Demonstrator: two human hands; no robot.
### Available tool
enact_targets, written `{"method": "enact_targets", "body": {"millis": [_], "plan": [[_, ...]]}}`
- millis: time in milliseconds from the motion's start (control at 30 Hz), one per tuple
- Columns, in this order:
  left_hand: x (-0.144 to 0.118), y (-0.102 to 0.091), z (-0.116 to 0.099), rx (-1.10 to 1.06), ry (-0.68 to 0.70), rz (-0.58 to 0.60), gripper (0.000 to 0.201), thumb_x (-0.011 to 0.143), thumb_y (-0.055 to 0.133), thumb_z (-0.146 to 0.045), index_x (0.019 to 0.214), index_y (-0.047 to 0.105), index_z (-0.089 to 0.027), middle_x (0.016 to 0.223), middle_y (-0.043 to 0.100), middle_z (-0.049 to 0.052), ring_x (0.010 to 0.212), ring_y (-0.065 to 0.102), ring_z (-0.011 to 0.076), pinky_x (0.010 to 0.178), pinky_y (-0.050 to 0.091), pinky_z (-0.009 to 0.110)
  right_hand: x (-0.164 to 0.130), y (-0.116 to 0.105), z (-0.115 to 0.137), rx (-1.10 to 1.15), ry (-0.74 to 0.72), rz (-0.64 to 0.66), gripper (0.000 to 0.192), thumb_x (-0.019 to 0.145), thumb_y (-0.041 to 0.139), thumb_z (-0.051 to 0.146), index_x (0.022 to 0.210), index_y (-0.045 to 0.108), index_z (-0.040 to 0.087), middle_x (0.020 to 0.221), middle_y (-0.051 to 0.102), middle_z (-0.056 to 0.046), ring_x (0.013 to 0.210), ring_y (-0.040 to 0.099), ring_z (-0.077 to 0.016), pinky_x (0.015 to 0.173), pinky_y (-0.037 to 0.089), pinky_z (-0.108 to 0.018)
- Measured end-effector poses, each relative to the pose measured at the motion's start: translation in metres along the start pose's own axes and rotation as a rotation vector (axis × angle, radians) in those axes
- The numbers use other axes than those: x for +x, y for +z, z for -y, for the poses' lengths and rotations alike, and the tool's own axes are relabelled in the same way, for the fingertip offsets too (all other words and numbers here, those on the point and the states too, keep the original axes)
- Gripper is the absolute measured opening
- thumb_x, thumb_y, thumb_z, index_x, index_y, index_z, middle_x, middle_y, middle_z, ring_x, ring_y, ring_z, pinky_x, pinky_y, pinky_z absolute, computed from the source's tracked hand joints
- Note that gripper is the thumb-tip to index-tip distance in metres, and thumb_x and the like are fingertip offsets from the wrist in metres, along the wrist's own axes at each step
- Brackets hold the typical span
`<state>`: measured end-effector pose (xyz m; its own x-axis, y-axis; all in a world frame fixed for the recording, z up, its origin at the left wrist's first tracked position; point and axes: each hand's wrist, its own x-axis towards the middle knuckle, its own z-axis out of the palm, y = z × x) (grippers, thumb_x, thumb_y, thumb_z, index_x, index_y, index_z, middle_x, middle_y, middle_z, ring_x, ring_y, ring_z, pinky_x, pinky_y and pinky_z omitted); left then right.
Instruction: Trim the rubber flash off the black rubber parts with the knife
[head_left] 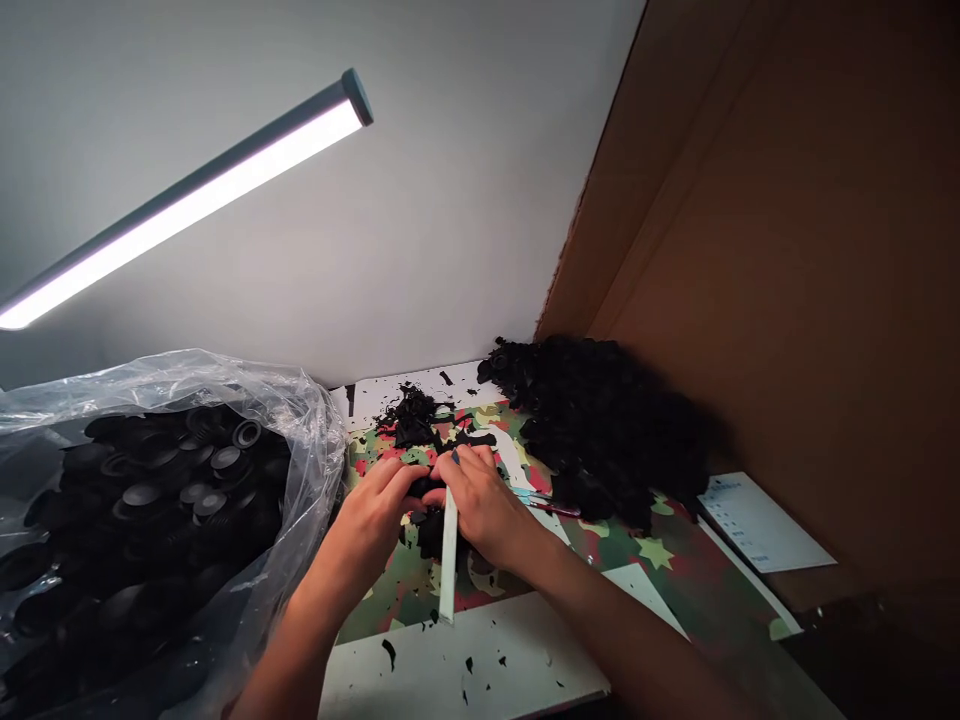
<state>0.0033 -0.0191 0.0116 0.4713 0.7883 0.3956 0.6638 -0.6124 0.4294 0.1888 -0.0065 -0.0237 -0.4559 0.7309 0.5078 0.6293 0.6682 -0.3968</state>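
Note:
My left hand (375, 512) is closed on a small black rubber piece (422, 484), much of it hidden by the fingers. Beside it, almost touching, my right hand (484, 505) is wrapped round a long pale stick-like tool (448, 565), which points back toward me. The tool's far end is covered by the fingers. Under both hands lies a camouflage-patterned mat (375, 600) scattered with black scraps. More black rubber bits (431, 535) sit just below the fingers.
At left, a clear plastic bag (311, 480) holds many round black rubber parts (142, 495). A large black heap (615, 430) rises at right, near a cardboard wall (750, 250). Small trimmings (412, 415) lie behind my hands. A white card (765, 525) rests at right; a tube lamp (187, 205) hangs above.

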Motion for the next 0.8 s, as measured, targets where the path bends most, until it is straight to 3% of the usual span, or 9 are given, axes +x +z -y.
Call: {"method": "enact_targets", "body": {"millis": [200,367,533,633,800], "plan": [[-0.002,0.001,0.007,-0.015,0.035,0.028,0.034,0.095,0.05,-0.013,0.121,0.066,-0.027,0.09,0.065,0.005,0.081,0.064,0.0209,0.076,0.056,0.034,0.003,0.0,-0.002,-0.136,-0.102,0.037,0.018,0.104,0.046,0.021,0.095,0.062,0.018,0.079,0.061,-0.006,0.077,0.049,-0.0225,0.073,0.032,-0.033],[-0.006,0.007,0.008,-0.109,-0.031,0.041,0.04,0.097,0.051,-0.018,0.134,0.059,-0.03,0.104,0.064,0.006,0.09,0.064,0.0214,0.083,0.057,0.035,0.001,0.003,-0.006,-0.126,-0.151,0.005,0.02,0.104,0.045,0.02,0.094,0.062,0.019,0.077,0.061,-0.005,0.078,0.048,-0.0217,0.077,0.031,-0.033],[-0.004,0.005,0.001,-0.122,-0.131,0.09,0.014,0.094,0.055,-0.017,0.099,0.067,-0.022,0.094,0.063,0.005,0.085,0.061,0.0216,0.077,0.053,0.033,-0.001,0.007,-0.01,-0.175,-0.194,-0.023,0.016,0.099,0.05,0.013,0.09,0.062,0.019,0.075,0.058,-0.004,0.077,0.045,-0.0206,0.078,0.028,-0.032],[0.0,0.0,-0.003,-0.204,-0.187,0.076,0.014,0.094,0.054,-0.021,0.084,0.065,-0.021,0.082,0.062,0.003,0.075,0.058,0.0192,0.071,0.049,0.029,0.001,0.006,-0.011,-0.132,-0.23,0.006,0.017,0.094,0.051,0.008,0.088,0.06,0.02,0.07,0.054,-0.001,0.075,0.044,-0.0191,0.079,0.028,-0.031],[0.009,0.006,-0.006,-0.467,-0.365,-0.157,0.025,0.089,0.059,-0.034,0.07,0.065,-0.02,0.069,0.061,0.001,0.066,0.053,0.017,0.064,0.042,0.026,0.004,-0.001,-0.001,-0.112,-0.323,-0.129,0.022,0.092,0.048,0.004,0.081,0.058,0.019,0.069,0.055,0.0,0.071,0.043,-0.0178,0.079,0.029,-0.032]]}}
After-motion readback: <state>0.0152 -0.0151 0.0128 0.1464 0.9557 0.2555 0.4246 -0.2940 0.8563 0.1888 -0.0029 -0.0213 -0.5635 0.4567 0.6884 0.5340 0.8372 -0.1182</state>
